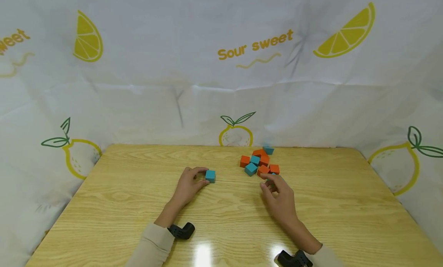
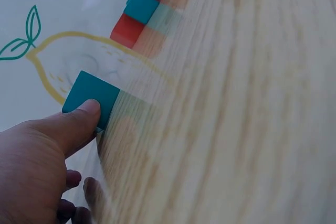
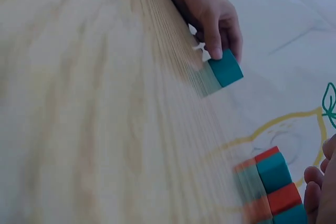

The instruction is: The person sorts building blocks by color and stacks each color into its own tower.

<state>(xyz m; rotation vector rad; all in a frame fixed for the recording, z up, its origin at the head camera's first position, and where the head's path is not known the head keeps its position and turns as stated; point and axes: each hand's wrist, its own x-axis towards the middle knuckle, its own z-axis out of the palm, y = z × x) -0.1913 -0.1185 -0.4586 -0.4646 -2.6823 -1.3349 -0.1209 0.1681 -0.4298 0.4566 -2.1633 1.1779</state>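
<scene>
On the table, left of centre, a teal cube (image 1: 210,176) sits between the thumb and fingers of my left hand (image 1: 188,185), which pinches it by its sides. The left wrist view shows the thumb pressed on one face of the cube (image 2: 93,98). My right hand (image 1: 282,199) hovers at the near side of a pile of blocks, its thumb and index finger apart. Just behind its fingertips part of a teal block (image 1: 273,174) shows, mostly hidden by the hand. Nearest to it in the pile are orange cubes (image 1: 274,169).
The pile also holds teal cubes (image 1: 250,169), an orange cube (image 1: 244,161) on the left and a teal wedge-like block (image 1: 268,150) at the back. Behind the wooden table (image 1: 138,205) hangs a white lemon-print cloth (image 1: 155,67). Black wrist devices (image 1: 183,231) are on both wrists.
</scene>
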